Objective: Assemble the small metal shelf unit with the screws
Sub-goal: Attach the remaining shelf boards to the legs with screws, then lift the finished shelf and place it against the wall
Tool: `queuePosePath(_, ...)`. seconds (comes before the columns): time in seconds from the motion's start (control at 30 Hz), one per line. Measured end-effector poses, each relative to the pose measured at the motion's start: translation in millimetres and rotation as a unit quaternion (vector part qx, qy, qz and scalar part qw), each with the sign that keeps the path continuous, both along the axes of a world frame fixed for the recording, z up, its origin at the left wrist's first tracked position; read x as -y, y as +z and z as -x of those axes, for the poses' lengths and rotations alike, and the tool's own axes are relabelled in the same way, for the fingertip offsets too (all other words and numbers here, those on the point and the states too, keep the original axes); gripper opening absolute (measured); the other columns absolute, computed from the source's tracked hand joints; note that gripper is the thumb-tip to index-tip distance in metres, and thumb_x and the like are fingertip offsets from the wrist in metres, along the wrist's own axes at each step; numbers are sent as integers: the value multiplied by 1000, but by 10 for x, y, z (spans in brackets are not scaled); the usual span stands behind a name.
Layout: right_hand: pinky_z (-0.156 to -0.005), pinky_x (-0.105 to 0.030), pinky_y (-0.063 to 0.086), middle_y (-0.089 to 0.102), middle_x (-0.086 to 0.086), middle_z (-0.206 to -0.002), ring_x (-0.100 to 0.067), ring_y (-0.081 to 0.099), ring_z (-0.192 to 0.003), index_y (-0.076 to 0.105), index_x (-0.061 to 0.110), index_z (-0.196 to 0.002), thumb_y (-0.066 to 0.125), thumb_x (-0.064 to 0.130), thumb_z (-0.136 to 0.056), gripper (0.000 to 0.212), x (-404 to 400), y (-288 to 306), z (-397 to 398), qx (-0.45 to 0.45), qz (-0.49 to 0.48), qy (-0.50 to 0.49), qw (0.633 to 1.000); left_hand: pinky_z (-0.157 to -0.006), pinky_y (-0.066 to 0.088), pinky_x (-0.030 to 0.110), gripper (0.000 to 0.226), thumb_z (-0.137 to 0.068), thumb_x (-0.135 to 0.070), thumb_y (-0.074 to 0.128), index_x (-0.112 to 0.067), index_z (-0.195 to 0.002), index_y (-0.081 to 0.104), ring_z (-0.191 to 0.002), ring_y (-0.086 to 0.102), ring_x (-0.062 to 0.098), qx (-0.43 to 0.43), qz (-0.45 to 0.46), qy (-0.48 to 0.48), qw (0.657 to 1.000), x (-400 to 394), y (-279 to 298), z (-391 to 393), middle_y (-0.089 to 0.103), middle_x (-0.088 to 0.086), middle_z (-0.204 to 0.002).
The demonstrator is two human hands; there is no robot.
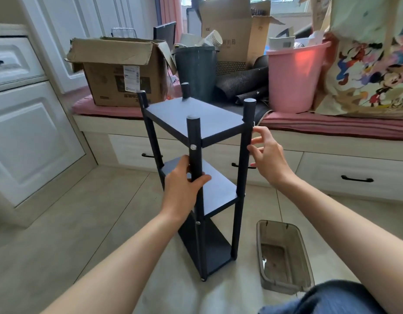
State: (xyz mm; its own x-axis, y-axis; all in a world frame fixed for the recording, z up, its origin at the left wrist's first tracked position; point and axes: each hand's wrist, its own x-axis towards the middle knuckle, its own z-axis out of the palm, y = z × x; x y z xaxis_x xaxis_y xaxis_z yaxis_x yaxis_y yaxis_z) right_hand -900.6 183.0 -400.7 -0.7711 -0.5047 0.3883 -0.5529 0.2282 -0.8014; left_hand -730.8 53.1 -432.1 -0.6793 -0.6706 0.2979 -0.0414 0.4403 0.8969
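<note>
Shelf unit [196,168] stands on tiled floor [87,214] before window bench [331,141].

Open tiled floor [87,223] lay left of the upright shelf unit [196,123]. To its right, a clear plastic tray [284,257] sat near its base, while cardboard boxes [119,71] and buckets [295,75] crowded the bench [331,126] behind.

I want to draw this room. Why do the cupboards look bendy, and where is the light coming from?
Head view: the wide lens bends the cupboards at the edge; daylight enters through the window behind, making the pink bucket glow; the shelf unit looks sharp.
</note>
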Motion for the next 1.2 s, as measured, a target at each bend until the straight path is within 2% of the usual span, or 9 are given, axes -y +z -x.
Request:
queuePosePath(0.27,-68,-41,61,57,-9,-104,-29,62,-99,47,27,-138,56,10,-99,43,54,13,236,82,42,-43,995,-70,42,12,32,-91,-26,74,-48,-91,50,-93,63,0,20,-26,-34,999,-216,-13,297,67,-17,-96)
queuePosePath(0.43,-58,-27,57,60,-11,-106,-29,63,-99,49,25,-135,56,9,-99,40,219,16,570,87,48,-55,994,-81,48,19,20,-95,-26,69,-32,-109,57,-97,64,5,25,-51,-72,996,-231,-28,604,69,-14,-101)
queuePosePath(0.63,-60,-27,60,62,-11,-109,-21,66,-93,51,25,-134,58,19,-99,37,541,-51,1139,88,51,-38,994,-87,54,21,22,-96,-34,65,-31,-117,61,-101,65,2,15,-31,-141,989,-98,-153,1149,69,-18,-105)
queuePosePath(0.7,-52,-17,51,63,-7,-101,-13,65,-80,52,22,-133,62,29,-91,43,644,-57,1294,96,55,-25,994,-88,55,22,27,-96,-38,65,-34,-121,60,-101,64,0,16,-22,-158,987,-22,-212,1350,69,-19,-106)
queuePosePath(0.8,-61,-21,49,62,0,-93,-10,61,-74,53,27,-126,56,52,-64,68,743,-27,1469,117,58,-9,991,-90,55,26,29,-94,-42,65,-42,-121,55,-102,63,-1,32,-7,-173,984,65,-234,1589,68,-20,-108)
queuePosePath(0.93,-79,-36,50,65,-9,-109,-21,62,-90,53,23,-132,56,42,-67,67,810,-2,1613,136,27,2,990,-90,57,37,29,-93,-43,66,-42,-119,55,-102,65,5,63,-43,-191,979,108,-210,1688,69,-18,-107)
queuePosePath(1.03,-74,-25,50,67,-6,-106,-13,63,-83,56,29,-126,55,39,-74,52,821,44,1660,196,35,-26,980,-95,54,32,29,-92,-41,67,-44,-118,55,-108,63,3,97,-84,-195,972,110,-137,1679,68,-21,-112)
queuePosePath(1.13,-77,-16,50,69,6,-105,-1,67,-86,54,23,-132,59,6,-91,45,809,91,1658,187,-20,-31,982,-91,52,24,20,-92,-31,70,-38,-109,64,-99,62,-8,138,-141,-187,962,113,-12,1656,70,-22,-100)
queuePosePath(1.2,-79,-12,50,68,10,-109,7,66,-93,54,24,-131,58,0,-93,45,801,133,1599,211,-32,-42,976,-85,49,17,17,-93,-25,70,-33,-107,67,-91,60,-16,177,-177,-196,948,152,155,1600,67,-26,-93)
